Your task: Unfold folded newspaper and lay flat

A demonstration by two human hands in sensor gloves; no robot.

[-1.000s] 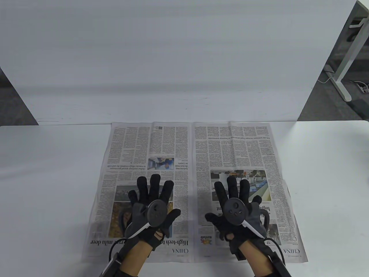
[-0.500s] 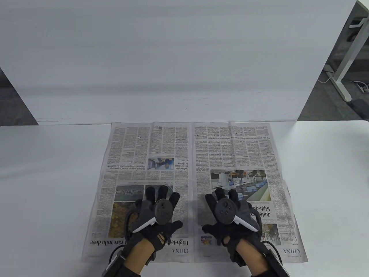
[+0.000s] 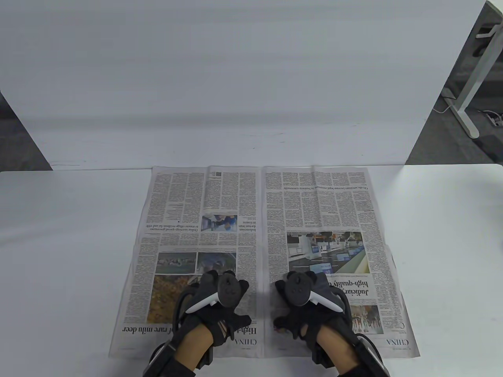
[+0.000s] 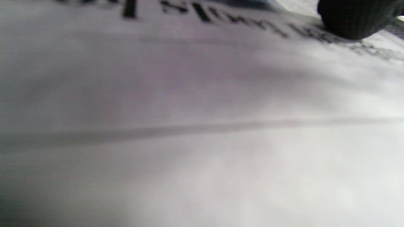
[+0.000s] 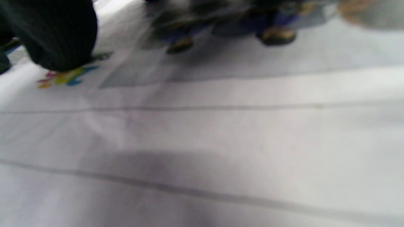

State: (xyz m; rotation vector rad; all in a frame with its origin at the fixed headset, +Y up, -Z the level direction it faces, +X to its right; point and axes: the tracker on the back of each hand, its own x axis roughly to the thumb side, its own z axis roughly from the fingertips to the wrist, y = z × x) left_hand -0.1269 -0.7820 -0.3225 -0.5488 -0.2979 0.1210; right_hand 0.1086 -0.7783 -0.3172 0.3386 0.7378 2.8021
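1. A white surface [image 3: 59, 243] fills the lower half of the table view, running from the left edge to the right edge.
2. One newspaper [image 3: 259, 212] lies directly on it, opened into a two-page spread with a centre crease running away from the near edge.
3. The paper sits about midway across, its far edge at the far edge of the surface, its near edge close to the near side.
4. Bare white shows on both sides of the paper.
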